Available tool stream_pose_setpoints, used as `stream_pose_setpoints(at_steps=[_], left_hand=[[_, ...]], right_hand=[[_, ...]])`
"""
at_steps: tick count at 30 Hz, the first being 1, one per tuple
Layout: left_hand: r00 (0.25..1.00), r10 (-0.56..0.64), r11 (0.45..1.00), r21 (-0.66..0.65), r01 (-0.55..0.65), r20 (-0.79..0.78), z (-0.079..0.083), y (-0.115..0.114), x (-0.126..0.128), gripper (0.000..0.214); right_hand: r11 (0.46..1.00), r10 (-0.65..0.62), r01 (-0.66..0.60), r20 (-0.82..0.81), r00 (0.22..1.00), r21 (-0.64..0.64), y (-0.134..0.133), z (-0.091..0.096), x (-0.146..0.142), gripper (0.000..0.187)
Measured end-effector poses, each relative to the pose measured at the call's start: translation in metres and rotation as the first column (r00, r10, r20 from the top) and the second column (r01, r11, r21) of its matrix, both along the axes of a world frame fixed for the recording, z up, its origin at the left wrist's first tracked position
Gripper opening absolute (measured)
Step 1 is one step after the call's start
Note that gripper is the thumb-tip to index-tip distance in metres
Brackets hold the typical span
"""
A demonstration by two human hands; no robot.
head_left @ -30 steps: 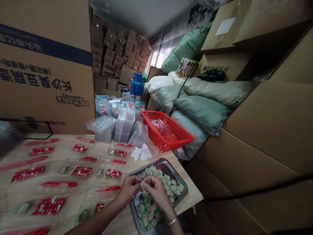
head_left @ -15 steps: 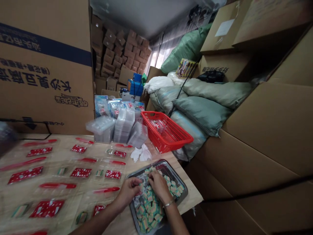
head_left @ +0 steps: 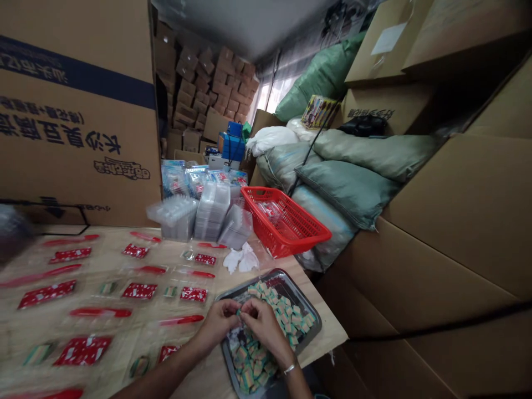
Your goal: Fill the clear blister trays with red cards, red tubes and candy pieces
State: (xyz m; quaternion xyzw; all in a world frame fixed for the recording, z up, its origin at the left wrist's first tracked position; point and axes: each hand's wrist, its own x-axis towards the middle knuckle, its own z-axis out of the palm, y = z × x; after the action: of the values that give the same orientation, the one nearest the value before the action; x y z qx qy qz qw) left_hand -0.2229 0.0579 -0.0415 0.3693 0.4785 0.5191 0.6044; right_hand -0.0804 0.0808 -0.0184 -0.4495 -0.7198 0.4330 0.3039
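A dark rimmed tray (head_left: pixel 312 317) at the table's right corner holds a heap of small striped blocks (head_left: pixel 282 311), green and cream-pink. Over the tray's left part my hands meet at the fingertips. My left hand (head_left: pixel 220 321) is closed in a pinch, and my right hand (head_left: pixel 264 324), with a bracelet on its wrist, pinches from the other side. Between them shows a bit of a small green-edged block (head_left: pixel 238 312), mostly hidden by the fingers. To the left, clear plastic trays lie in rows with red plastic knives (head_left: pixel 182 320) and red patterned packets (head_left: pixel 139 291); some also hold a striped block (head_left: pixel 170 291).
Behind the tray are white scraps (head_left: pixel 241 259), stacks of clear plastic trays (head_left: pixel 211 213) and a red basket (head_left: pixel 291 245) with packages inside. A large carton (head_left: pixel 78 138) stands at the left, filled sacks (head_left: pixel 349 185) at the back right, and cardboard boxes (head_left: pixel 449 221) along the right.
My right hand has lifted from the heap and moved down-left to my left hand. Their fingertips now meet around a small block. The view has shifted slightly.
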Motion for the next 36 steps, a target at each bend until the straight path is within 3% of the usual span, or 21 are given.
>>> stream_pose_setpoints(at_steps=[3,6,9,11,13,15,17,19,23,28,33,36], left_hand=[[0.997,0.067,0.996,-0.060,-0.065,0.027,-0.002,0.000,0.003,0.021],[0.995,0.096,0.993,-0.077,-0.094,0.030,-0.003,0.000,0.007,0.020],[0.994,0.102,0.991,-0.086,-0.099,0.031,0.000,-0.003,0.007,0.020],[0.991,0.127,0.989,-0.086,-0.123,0.040,0.004,-0.005,0.003,0.021],[0.986,0.159,0.986,-0.055,-0.156,0.045,0.011,-0.007,-0.001,0.022],[0.981,0.187,0.982,-0.003,-0.187,0.055,0.018,-0.008,-0.007,0.021],[0.977,0.197,0.979,0.045,-0.201,0.075,0.023,-0.008,-0.011,0.019],[0.972,0.212,0.974,0.060,-0.219,0.098,0.024,-0.008,-0.014,0.020],[0.963,0.245,0.967,0.041,-0.251,0.110,0.018,-0.009,-0.017,0.024],[0.971,0.187,0.980,0.037,-0.194,0.148,0.014,-0.014,-0.019,0.026],[0.966,0.199,0.979,0.013,-0.204,0.164,0.015,-0.028,-0.033,0.031],[0.961,0.200,0.979,0.010,-0.206,0.192,0.016,-0.038,-0.049,0.028]], right_hand=[[0.988,-0.083,0.072,0.080,0.993,0.134,0.016,-0.004,0.004,0.016],[0.929,-0.254,0.141,0.309,0.917,0.343,0.034,-0.002,0.008,0.019],[0.912,-0.289,0.090,0.470,0.834,0.401,0.042,0.003,0.010,0.015],[0.905,-0.300,0.114,0.425,0.854,0.410,0.039,0.006,0.011,0.013],[0.931,-0.260,0.179,0.236,0.936,0.319,0.031,0.007,0.010,0.005],[0.980,-0.171,0.174,-0.039,0.984,0.097,0.019,0.006,0.004,0.012],[0.990,-0.119,0.095,-0.255,0.960,-0.105,0.007,0.005,-0.005,0.027],[0.979,-0.119,0.050,-0.353,0.928,-0.197,-0.004,0.003,-0.016,0.034],[0.959,-0.227,0.134,-0.394,0.891,-0.249,-0.016,0.000,-0.029,0.036],[0.935,-0.284,0.158,-0.408,0.868,-0.316,-0.020,-0.002,-0.038,0.040],[0.967,-0.248,0.214,-0.336,0.909,-0.135,-0.029,-0.011,-0.053,0.034],[0.983,-0.173,0.144,-0.314,0.933,-0.114,-0.035,-0.013,-0.064,0.033]])
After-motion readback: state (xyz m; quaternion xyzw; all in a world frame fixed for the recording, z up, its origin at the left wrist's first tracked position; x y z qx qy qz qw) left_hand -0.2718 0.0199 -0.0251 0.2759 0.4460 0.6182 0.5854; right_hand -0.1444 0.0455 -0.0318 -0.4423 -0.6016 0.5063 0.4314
